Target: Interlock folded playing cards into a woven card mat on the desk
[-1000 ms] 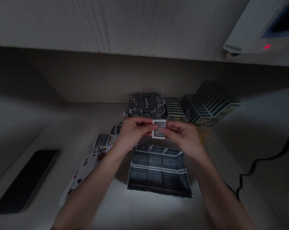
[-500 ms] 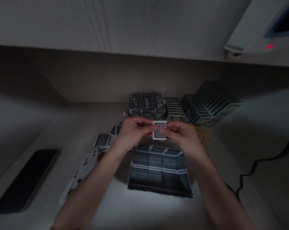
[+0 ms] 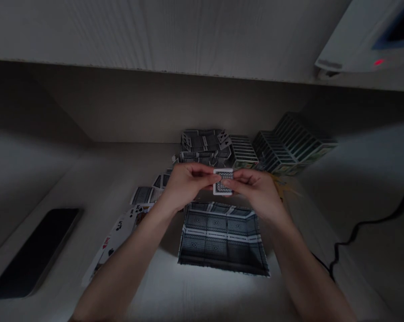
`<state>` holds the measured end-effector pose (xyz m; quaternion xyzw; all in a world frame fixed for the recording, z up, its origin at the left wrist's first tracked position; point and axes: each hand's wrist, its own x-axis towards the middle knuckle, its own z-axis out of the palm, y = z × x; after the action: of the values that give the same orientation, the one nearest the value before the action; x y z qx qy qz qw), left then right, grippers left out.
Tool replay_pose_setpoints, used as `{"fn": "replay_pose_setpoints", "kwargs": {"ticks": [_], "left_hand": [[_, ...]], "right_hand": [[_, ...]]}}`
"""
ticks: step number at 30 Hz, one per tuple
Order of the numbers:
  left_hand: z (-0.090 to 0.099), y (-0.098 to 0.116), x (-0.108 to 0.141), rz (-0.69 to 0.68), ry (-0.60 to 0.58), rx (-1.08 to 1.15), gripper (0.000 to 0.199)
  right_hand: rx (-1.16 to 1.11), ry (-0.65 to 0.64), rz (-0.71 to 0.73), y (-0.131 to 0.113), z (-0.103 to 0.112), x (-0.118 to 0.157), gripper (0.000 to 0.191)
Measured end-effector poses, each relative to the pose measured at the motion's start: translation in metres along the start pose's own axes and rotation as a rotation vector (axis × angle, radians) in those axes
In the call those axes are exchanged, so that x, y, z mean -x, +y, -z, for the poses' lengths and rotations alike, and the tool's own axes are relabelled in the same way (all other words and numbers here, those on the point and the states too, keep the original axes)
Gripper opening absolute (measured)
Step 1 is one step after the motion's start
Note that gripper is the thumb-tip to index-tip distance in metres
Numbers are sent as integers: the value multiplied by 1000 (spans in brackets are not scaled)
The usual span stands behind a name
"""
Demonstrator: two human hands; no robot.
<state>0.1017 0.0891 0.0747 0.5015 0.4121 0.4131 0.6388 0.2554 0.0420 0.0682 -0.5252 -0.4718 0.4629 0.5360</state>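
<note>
A small playing-card piece (image 3: 224, 187), patterned back towards me, is pinched between both hands; it looks folded, but I cannot tell for sure. My left hand (image 3: 189, 183) grips its left edge with thumb and fingers. On its right edge, my right hand (image 3: 254, 188) has the thumb lying across the front. Just below the hands sits a shallow open tray made of joined playing cards (image 3: 218, 241). Loose face-up cards (image 3: 119, 228), a king and a five among them, are fanned out beside my left forearm and partly hidden by it.
Stacked card constructions (image 3: 204, 141) stand by the back wall, with green-edged card stacks (image 3: 297, 141) to their right. A dark phone (image 3: 36, 252) lies at left. A black cable (image 3: 369, 223) runs at right. Overhead is a shelf (image 3: 175, 40) bearing a white device (image 3: 359, 42) with a red light.
Both hands keep the same grip on the card piece, with barely any movement. The whole view has shifted very slightly.
</note>
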Motion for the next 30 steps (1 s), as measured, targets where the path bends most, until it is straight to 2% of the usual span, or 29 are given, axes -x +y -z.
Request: {"fn": "replay_pose_setpoints", "kwargs": {"ticks": [9,16,22,30], "left_hand": [[-2,0,3,6,-29,33,20],[-2,0,4,-23,-53,28,19],[-3,3,6,-21,-47,-15,17],[-2,2,5,-63,-29,-54,22]], "right_hand": [[25,1,34,-1,6,-1,23],[78,97,155,3,2,-1,21],[105,108,203,3,0,0,19],[180,200,270,4,-7,2,19]]}}
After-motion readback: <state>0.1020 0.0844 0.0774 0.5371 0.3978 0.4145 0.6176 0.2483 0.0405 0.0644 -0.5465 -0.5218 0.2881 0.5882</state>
